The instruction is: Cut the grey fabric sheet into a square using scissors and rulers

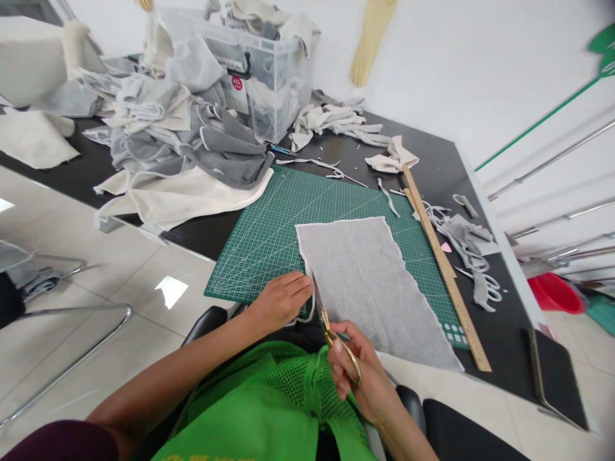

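Note:
A grey cloth (365, 275) with a pale edge lies on the green cutting mat (259, 237), its near corner reaching past the table's edge. At its left edge my left hand (281, 299) has its fingers pressed together on the border. A narrow pale strip (307, 314) hangs just below those fingers. My right hand (358, 365) grips gold-handled scissors (325, 323) by the loops. The blades point away from me along the cloth's left border, close to my left fingertips. Whether the blades are parted is hard to see.
A wooden ruler (446, 275) lies along the mat's right side, with cloth scraps (468, 234) and white-handled scissors (491, 288) beyond it. Piled grey and cream cloths (192, 141) and a clear plastic bin (283, 77) stand at the back left. A phone-like dark slab (560, 378) lies at the right corner.

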Available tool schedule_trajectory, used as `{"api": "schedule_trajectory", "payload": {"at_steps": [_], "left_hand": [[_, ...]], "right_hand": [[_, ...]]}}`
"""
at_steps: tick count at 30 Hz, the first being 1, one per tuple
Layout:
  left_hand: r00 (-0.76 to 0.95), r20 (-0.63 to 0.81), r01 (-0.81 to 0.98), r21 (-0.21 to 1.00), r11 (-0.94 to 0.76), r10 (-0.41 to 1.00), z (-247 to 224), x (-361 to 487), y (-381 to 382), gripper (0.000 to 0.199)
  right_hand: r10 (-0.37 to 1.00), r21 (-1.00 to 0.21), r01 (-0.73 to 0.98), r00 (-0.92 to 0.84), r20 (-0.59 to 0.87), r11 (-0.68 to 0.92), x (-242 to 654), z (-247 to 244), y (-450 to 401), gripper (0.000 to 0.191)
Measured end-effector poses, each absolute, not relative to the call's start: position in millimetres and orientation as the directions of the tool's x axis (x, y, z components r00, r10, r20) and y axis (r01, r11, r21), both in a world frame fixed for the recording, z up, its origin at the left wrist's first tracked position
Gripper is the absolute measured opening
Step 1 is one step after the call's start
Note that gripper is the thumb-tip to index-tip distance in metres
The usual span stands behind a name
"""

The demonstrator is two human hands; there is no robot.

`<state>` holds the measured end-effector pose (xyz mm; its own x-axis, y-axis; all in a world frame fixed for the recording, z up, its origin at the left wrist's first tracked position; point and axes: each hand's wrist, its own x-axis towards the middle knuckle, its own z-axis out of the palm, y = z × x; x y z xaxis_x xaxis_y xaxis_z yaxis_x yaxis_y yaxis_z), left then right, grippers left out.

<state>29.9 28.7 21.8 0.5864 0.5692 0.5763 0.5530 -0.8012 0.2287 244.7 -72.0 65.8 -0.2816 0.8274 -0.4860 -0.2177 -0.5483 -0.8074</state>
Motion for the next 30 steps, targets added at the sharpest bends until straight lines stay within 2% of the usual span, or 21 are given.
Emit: {"api": "schedule_trajectory", "payload": {"at_steps": [9,18,30], "left_hand": [[0.561,0.609,0.516,0.273,-0.812,0.561,24.2,28.1,28.1,0.026],[0.494,0.645,0.557,0.28,-0.782,0.583,22.5,28.4,26.8,0.029],[0.52,0.646,0.545,0.252,-0.8,0.558,23.3,29.0,24.9,0.029]], "right_hand": [[0.821,-0.796,-0.227,-0.274,-0.5,-0.561,245.7,64.8,-79.4,0.045],[0.817,-0.781,-0.253,-0.265,-0.512,-0.572,249.7,64.5,-96.4,0.045],[0.831,-0.832,-0.129,-0.246,-0.5,-0.539,250.6,63.3,-100.6,0.044]]}}
